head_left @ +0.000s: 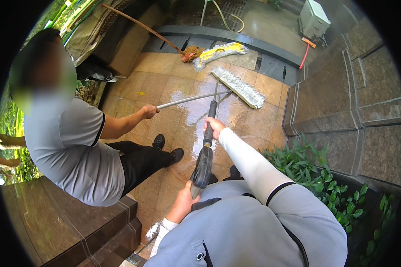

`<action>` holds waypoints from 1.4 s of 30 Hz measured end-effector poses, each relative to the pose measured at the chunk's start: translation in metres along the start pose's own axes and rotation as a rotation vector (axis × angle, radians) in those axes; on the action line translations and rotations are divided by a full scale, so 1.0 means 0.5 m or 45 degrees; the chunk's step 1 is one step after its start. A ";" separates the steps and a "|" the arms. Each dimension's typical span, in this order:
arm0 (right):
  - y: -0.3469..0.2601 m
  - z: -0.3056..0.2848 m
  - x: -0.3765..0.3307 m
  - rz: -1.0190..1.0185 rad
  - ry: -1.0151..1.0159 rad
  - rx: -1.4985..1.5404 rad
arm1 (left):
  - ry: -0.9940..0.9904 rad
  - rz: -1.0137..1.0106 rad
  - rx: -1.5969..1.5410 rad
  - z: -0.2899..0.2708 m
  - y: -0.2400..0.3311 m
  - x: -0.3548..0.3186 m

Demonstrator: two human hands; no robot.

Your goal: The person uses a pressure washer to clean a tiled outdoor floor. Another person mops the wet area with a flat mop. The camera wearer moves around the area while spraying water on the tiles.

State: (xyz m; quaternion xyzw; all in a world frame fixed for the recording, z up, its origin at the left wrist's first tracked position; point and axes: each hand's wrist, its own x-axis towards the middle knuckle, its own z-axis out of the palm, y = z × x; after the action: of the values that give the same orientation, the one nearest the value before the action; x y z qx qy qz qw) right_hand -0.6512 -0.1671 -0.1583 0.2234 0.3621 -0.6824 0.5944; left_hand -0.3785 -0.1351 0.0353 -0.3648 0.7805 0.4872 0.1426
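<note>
A black pressure washer gun (203, 165) with a long lance points away from me over the wet tiles. My right hand (214, 127) is closed round its ribbed front grip. Lower down, near my body, my left hand (182, 202) is wrapped round its rear handle; some of the fingers are hidden. The lance's far end lies close to a wide flat mop head (241, 88) with white fluffy strands, tilted up off the floor. A co-worker at the left holds that mop by its silver pole (187, 100).
Wet tan tiles (158, 82) lie between us. Beyond are a yellow-backed fluffy mop pad (220, 54), a brown mop (192, 54) and a hose (229, 24). Stone walls (343, 98) and leafy plants (305, 167) border the right. A brown stone block (71, 213) stands at lower left.
</note>
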 end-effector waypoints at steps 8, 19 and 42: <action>-0.057 0.043 0.076 0.022 -0.020 0.025 | -0.042 -0.046 -0.004 -0.060 0.032 0.083; -0.248 0.017 0.131 0.148 -0.060 0.158 | 0.025 -0.035 0.161 -0.062 0.225 0.233; -0.338 -0.020 0.127 0.116 -0.032 0.185 | -0.015 -0.035 0.156 -0.020 0.282 0.292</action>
State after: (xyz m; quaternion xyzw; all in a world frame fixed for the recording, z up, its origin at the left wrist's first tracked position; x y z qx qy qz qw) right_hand -0.8290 -0.1954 -0.1728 0.2734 0.2937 -0.6820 0.6115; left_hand -0.5783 -0.1701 0.0485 -0.3632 0.8030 0.4386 0.1760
